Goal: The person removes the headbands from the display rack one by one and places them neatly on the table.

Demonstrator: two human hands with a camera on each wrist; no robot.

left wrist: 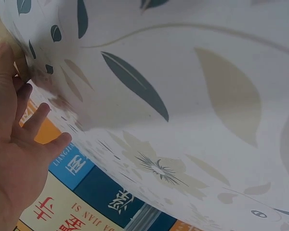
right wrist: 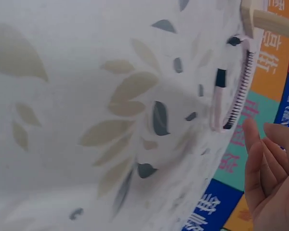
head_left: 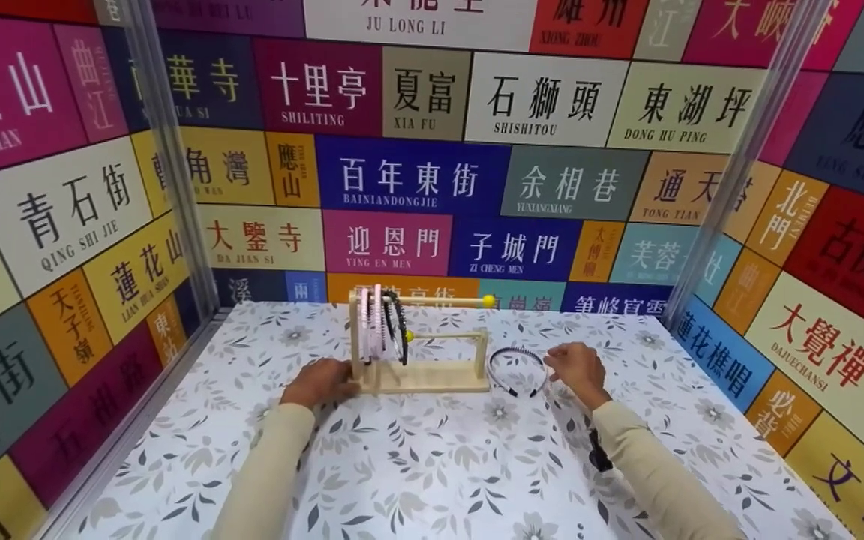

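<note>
A pale wooden headband stand (head_left: pixel 432 375) with yellow ball ends on its rods sits on the table. Several pink and black headbands (head_left: pixel 373 330) hang on its upper rod at the left. My left hand (head_left: pixel 321 381) holds the stand's left end low by the base. The left wrist view has this hand (left wrist: pixel 19 130) at the wood's edge, other fingers spread. Right of the stand lies a toothed headband (head_left: pixel 493 365), pale with dark ends. Beside its right side is my right hand (head_left: pixel 580 371), fingers bent loosely. In the right wrist view that hand (right wrist: pixel 274 168) is near the headband (right wrist: pixel 243 82), holding nothing.
A white floral cloth (head_left: pixel 432 465) covers the table. The stand's lower rod (head_left: pixel 447 336) is bare. Panels with coloured name signs (head_left: pixel 413 176) rise behind and at both sides, with clear corner posts (head_left: pixel 739 150). A small black object (head_left: pixel 599 452) shows by the right forearm.
</note>
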